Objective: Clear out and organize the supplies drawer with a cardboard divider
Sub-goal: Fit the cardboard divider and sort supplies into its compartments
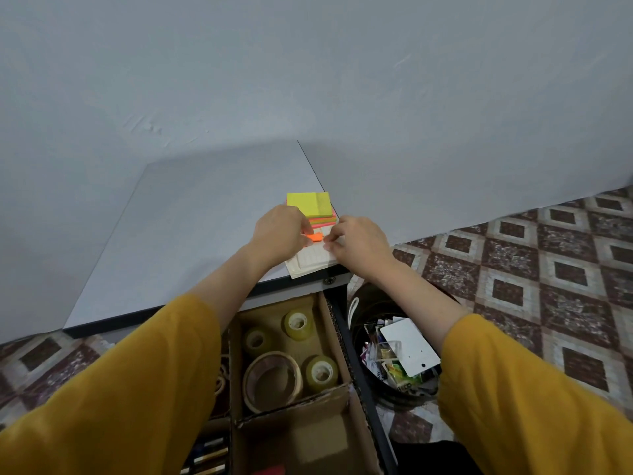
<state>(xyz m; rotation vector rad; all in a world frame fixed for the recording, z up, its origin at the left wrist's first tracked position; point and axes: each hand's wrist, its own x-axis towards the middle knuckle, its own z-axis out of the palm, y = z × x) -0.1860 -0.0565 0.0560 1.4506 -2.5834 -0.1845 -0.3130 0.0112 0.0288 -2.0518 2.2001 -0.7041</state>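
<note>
Pale grey wall fills the upper half of my view, and below it a grey tabletop (pixel 178 234) runs toward me to its near right corner, where both my hands are at work. My left hand (pixel 277 231) has its fingers curled down, pinching the left end of a small orange slip (pixel 315 237). My right hand (pixel 359 241) meets it from the other side, thumb and forefinger closed on the slip's right end, so the two hands nearly touch. The slip sits just above a white gridded pad (pixel 313 260) that lies at the table's corner, slightly over the edge. Just behind it, touching, is a stack of sticky notes (pixel 306 204), yellow on top with pink, orange and green layers under it. Below the table edge the drawer (pixel 356 365) stands open, lined with a cardboard divider (pixel 298 404). Its far compartment holds a wide tan tape roll (pixel 274 356) and three small clear tape rolls (pixel 310 380); further left some pens (pixel 209 454) show, partly hidden by my mustard sleeve (pixel 137 389). Right of the drawer stands a black bin (pixel 370 303) with a white card (pixel 409 347) lying on scraps, on a diamond-tiled floor (pixel 548 269).
</note>
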